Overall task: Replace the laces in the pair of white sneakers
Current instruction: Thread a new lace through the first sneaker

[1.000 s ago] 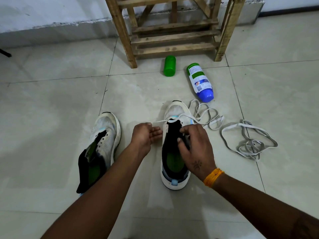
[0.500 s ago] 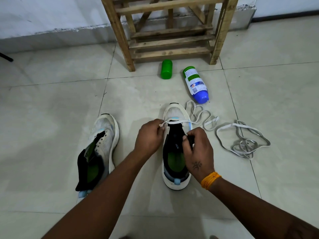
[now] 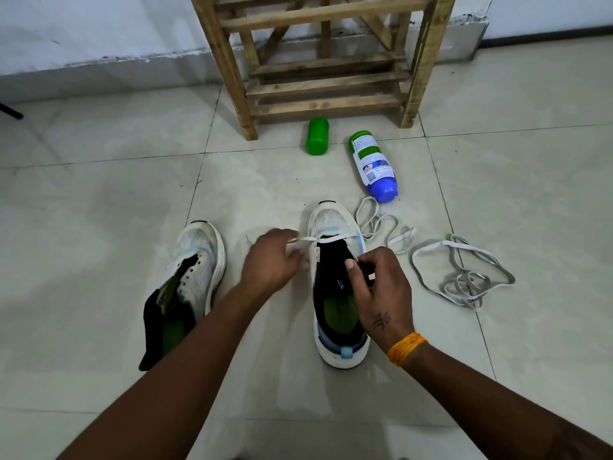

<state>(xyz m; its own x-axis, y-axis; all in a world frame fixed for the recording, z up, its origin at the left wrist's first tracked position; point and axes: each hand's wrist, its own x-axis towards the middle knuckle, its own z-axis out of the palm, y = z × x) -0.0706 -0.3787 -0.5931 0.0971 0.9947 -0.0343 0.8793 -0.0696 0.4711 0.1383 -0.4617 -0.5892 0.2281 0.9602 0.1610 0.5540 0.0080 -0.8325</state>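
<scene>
while the right sneaker [image 3: 335,293] stands on the tiled floor [image 3: 99,200] with its toe pointing away, both hands work at its front. the left hand [image 3: 270,260] sits just left of the toe area, fingers curled round the end of a white lace [image 3: 326,239] that runs as a single bar across the lowest eyelets; the hand is blurred, so exactly how the fingers pinch it is hard to tell, though a short tip of lace seems to poke out beyond its far side. the right hand [image 3: 381,287] is closed on the sneaker's right edge, thumb laid over the black tongue and fingers gripping the eyelet side, with an orange thread band [image 3: 406,348] round the wrist. on the far side of the shoe the same lace trails off in loose loops over the floor, near a blue-capped bottle [image 3: 373,164] lying on its side. a second lace [image 3: 461,270], greyer, lies in a tangled heap well to the right of the shoe. the left sneaker [image 3: 190,277] lies apart to the left, unlaced, tilted over with its black tongue flopped open and green insole showing. a green bottle [image 3: 317,136] lies beside the leg of a wooden stool [image 3: 318,61] standing against the wall.
</scene>
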